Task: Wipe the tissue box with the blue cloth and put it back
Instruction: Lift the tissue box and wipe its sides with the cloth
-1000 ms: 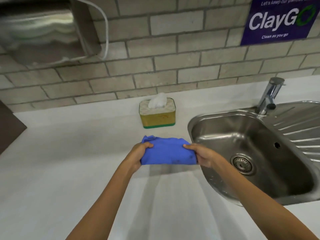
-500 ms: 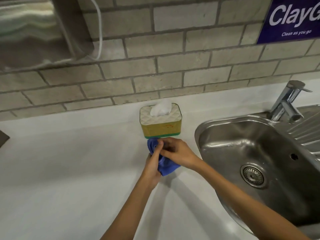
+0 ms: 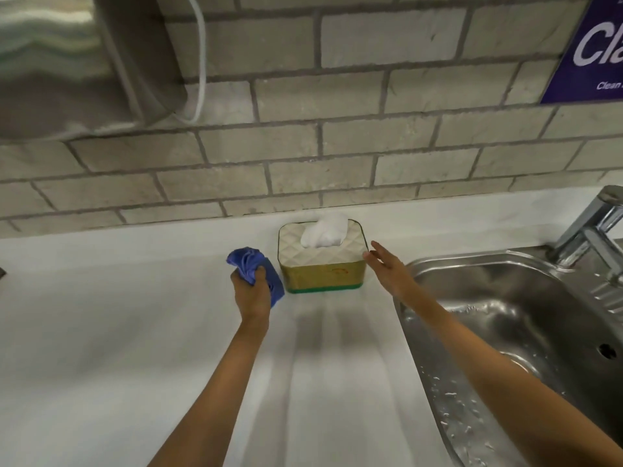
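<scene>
Tissue box point(image 3: 322, 264) on the counter point(image 3: 101, 332) against the wall point(image 3: 303, 156) — cloth point(image 3: 256, 267) just left, sink point(image 3: 505, 332) right.

Tissue box point(image 3: 322, 264): upright on the white bench point(image 3: 101, 332) near the brick wall point(image 3: 337, 146), a tissue point(image 3: 325, 232) sticking out.
Left hand point(image 3: 253, 291): fist closed around the bunched blue cloth point(image 3: 251, 264), just left of the box.
Right hand point(image 3: 387, 267): fingers spread, at the box's upper right corner.
Sink point(image 3: 522, 332): wet, right of the box, tap point(image 3: 593, 224) behind.
</scene>
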`<state>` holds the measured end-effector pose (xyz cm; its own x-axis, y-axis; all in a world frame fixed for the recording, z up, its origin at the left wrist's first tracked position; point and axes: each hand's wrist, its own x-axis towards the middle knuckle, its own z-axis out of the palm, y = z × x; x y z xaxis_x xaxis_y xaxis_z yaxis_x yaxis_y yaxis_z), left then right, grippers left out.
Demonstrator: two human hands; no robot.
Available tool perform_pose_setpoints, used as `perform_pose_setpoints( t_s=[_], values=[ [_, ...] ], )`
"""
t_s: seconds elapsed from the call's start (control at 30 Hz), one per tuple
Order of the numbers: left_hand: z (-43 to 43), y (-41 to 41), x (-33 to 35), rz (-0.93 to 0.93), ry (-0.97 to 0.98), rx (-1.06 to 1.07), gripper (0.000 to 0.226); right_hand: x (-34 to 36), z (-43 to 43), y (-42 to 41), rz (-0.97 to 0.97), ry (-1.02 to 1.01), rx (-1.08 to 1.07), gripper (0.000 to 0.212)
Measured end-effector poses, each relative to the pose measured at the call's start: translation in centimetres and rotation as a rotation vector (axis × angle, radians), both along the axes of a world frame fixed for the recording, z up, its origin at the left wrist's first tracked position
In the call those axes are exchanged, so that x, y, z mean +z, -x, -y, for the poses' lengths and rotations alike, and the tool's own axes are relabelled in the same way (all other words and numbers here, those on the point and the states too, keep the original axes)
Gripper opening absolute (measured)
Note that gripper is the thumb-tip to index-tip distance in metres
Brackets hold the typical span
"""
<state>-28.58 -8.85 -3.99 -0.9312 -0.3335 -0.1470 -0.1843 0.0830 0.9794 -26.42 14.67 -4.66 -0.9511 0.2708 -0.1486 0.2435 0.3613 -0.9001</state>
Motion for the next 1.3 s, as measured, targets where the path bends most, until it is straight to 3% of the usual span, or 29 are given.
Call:
perform_pose_setpoints(
  t_s=[0.2,0.43,0.7,0.97,1.07,1.17,1.23,1.3],
  values=[
    [-1.6,1.6,-1.3,-0.026,0.044,-0.108,0.038,-1.1,0.6,0.4,-0.111,0.062,0.039,0.015],
    [-2.1,-0.2,-1.4,-0.077,0.13,-0.149,0.034,-0.9,1.1,-2.4,-0.184,0.061,0.118,0.048],
    [-1.0,-6.0,-0.6,-0.047,0.223,-0.089,0.023,0.0,1.5,-7.9,-0.178,0.17,0.069,0.041],
    [-0.3,-11.0,2.6,0.017,0.432,-0.103,0.038,2.0,1.4,-13.3,-0.159,0.06,0.085,0.043],
    [0.3,-11.8,3.5,0.041,0.472,-0.102,0.035,2.6,2.0,-14.4,-0.134,0.074,0.03,0.055],
    [0.4,-12.1,4.0,0.055,0.499,-0.105,0.039,2.8,2.5,-15.1,-0.171,0.04,-0.01,0.044],
    [0.4,-12.2,4.1,0.062,0.518,-0.095,0.04,2.9,2.6,-15.5,-0.19,-0.002,0.027,0.035],
    [0.2,-12.3,4.1,0.069,0.531,-0.086,0.04,2.9,2.3,-15.9,-0.185,-0.096,0.125,0.045]
  ],
)
